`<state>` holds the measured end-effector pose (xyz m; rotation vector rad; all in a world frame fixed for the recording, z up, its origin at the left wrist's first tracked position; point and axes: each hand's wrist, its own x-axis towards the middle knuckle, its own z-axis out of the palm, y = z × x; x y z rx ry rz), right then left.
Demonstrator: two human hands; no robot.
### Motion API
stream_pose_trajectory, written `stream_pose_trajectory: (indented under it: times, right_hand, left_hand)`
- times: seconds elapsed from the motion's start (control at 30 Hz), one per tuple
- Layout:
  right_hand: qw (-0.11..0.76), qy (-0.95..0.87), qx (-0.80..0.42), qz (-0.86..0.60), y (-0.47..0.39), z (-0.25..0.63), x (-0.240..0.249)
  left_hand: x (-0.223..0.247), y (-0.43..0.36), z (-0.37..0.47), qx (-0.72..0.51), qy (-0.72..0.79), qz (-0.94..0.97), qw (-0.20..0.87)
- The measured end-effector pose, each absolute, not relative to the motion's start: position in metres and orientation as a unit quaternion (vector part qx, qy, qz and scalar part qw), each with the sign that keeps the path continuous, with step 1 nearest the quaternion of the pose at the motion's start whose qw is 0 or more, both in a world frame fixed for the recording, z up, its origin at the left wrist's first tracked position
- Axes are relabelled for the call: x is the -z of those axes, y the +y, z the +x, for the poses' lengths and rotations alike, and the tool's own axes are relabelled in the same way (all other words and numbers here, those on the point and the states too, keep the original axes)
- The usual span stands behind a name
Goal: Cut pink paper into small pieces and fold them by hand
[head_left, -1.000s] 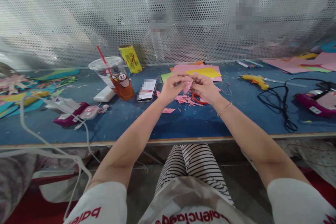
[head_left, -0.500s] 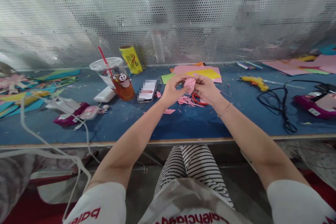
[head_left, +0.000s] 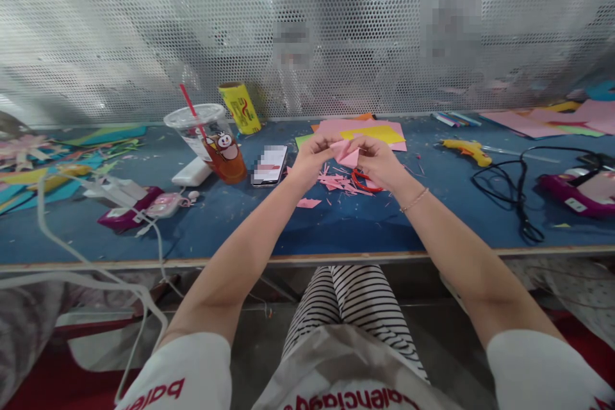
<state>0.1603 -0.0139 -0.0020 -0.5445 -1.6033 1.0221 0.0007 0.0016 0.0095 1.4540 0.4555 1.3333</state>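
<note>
Both hands hold a small piece of pink paper [head_left: 346, 155] above the table, its surface creased and partly folded. My left hand [head_left: 314, 159] pinches its left side between thumb and fingers. On the right side, my right hand [head_left: 377, 159], with a thin bracelet at the wrist, grips the paper's edge. Below the hands lie pink paper scraps [head_left: 336, 180] in a loose heap. Red-handled scissors [head_left: 368, 182] rest beside them, their blades hidden. A separate pink scrap [head_left: 308, 203] lies nearer the table's front.
Coloured sheets [head_left: 384, 134] lie behind my hands. To the left are a phone [head_left: 270, 165], a drink cup [head_left: 223, 160] with a straw, a yellow roll [head_left: 243, 109] and a white cable [head_left: 158, 243]. A yellow glue gun [head_left: 466, 148] and black cable [head_left: 519, 195] lie right.
The pink paper has turned and opened out wider between the fingers. My hands have shifted slightly apart, uncovering more of the scraps and the red handles.
</note>
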Motion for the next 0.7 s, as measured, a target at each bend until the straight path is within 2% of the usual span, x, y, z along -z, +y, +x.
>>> stream_pose_trajectory:
  times: [0.1,0.47,0.7]
  right_hand:
    - [0.547,-0.677,-0.444,-0.212,-0.014,0.162,0.001]
    - [0.53,-0.727,-0.33,-0.285,-0.014,0.167,0.002]
    - [0.53,-0.751,-0.292,-0.264,-0.012,0.168,0.003]
  left_hand:
    - [-0.011,0.003,-0.001,-0.555,0.176,0.601,0.547]
    - [-0.016,-0.005,-0.004,-0.519,0.158,0.595,0.593]
    - [-0.017,-0.007,-0.004,-0.512,0.182,0.593,0.594]
